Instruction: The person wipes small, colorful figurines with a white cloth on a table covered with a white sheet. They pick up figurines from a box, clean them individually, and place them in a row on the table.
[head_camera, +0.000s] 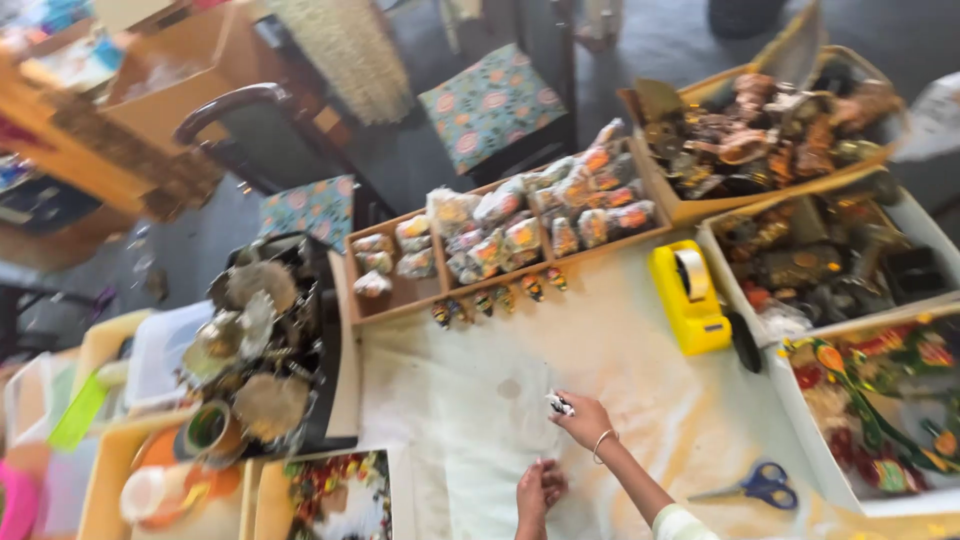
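The right hand (582, 420) reaches out over the cloth-covered table (640, 350) with its fingers pinched narrowly on a small white-and-dark item (558, 404), held just above the cloth near the middle of the near part of the table. What the item is cannot be told; it is too small and blurred. The left hand (538, 490) rests lower and nearer, fingers curled in; whether it holds anything cannot be told.

The pinch grip suits so small a piece, and the bare cloth around the hands seems kept free as working room. Supplies sit at the edges. A wooden tray (385, 305) of small plastic packets lies along the far side, with a row of little dark figures (495, 300) lined up against its near edge. A yellow tape dispenser (690, 295) stands to the right, beside boxes of ornaments (830, 260). Blue-handled scissors (760, 485) lie near right, close to the right forearm. A black basket (300, 340) of round pieces bounds the left side. Open cloth remains between the hands and the figures.
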